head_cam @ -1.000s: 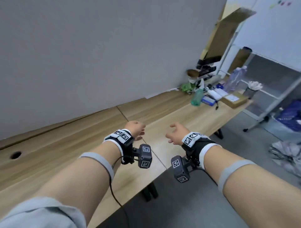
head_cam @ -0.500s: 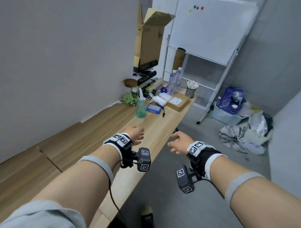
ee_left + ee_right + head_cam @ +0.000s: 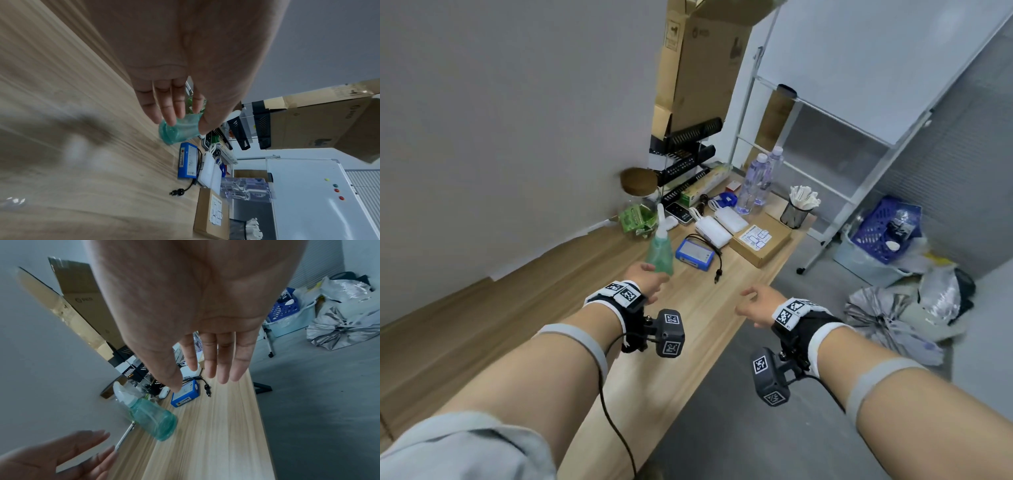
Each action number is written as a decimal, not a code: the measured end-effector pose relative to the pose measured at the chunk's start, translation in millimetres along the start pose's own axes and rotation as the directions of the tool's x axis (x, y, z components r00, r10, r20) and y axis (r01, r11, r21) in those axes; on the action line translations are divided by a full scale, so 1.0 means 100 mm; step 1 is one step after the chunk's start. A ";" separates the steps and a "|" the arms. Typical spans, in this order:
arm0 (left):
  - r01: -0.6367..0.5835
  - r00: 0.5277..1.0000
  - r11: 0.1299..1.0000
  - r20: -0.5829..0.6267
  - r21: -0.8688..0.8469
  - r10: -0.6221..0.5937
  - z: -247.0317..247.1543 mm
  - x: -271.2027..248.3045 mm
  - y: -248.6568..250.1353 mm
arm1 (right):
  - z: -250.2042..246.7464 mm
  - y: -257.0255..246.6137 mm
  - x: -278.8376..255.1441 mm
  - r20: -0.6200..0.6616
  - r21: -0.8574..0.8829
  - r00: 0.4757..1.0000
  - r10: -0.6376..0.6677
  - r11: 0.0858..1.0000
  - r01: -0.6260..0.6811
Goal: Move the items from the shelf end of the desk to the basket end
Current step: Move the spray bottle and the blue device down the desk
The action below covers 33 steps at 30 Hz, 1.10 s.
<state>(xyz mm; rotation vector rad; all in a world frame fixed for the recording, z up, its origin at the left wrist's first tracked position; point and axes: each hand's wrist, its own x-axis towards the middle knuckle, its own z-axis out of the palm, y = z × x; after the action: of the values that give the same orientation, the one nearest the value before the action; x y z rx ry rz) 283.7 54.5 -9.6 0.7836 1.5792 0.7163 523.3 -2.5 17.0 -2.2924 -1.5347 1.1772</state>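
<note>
With both hands hanging wide and holding nothing, the left hand [image 3: 650,279] is nearing the green spray bottle [image 3: 661,251], probably light, slick plastic, best gripped around its body.

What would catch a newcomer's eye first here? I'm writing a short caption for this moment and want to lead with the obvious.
Two bare forearms reach over the wooden desk, the left hand open just short of a green spray bottle and the right hand open near the desk's edge. Beyond the bottle lies a clutter of small things, among them a blue battery pack and white power banks, below a black shelf rack.
</note>
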 end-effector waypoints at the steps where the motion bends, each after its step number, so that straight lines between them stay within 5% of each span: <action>1: 0.007 1.000 1.000 -0.009 0.008 -0.007 0.02 0.10 0.01 | -0.02 0.00 0.12 0.002 -0.013 1.000 0.001 1.000 -0.001; 10: -0.084 0.987 0.991 -0.130 0.108 0.098 0.36 0.85 0.11 | -0.13 -0.20 1.46 0.092 -0.197 0.982 -0.164 0.964 0.180; 19: 0.002 0.948 0.976 -0.311 0.216 0.067 0.61 1.52 0.05 | 0.17 -0.60 2.79 0.259 -0.447 0.836 -0.484 0.707 0.548; 24: -0.009 0.928 0.980 -0.364 0.197 0.082 0.64 1.63 -0.06 | 0.36 -0.65 3.14 0.299 -0.615 0.852 -0.430 0.596 0.516; 33: 0.084 0.886 0.987 -0.464 0.137 -0.011 0.33 1.21 -0.31 | 0.55 -0.69 2.96 0.265 -0.660 0.915 -0.305 0.634 0.403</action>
<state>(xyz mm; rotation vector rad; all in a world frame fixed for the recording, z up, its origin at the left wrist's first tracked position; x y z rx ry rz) 301.0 134.9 -108.5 0.7134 2.1011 0.7904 487.7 260.2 -140.6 -2.1003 -2.7219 0.6919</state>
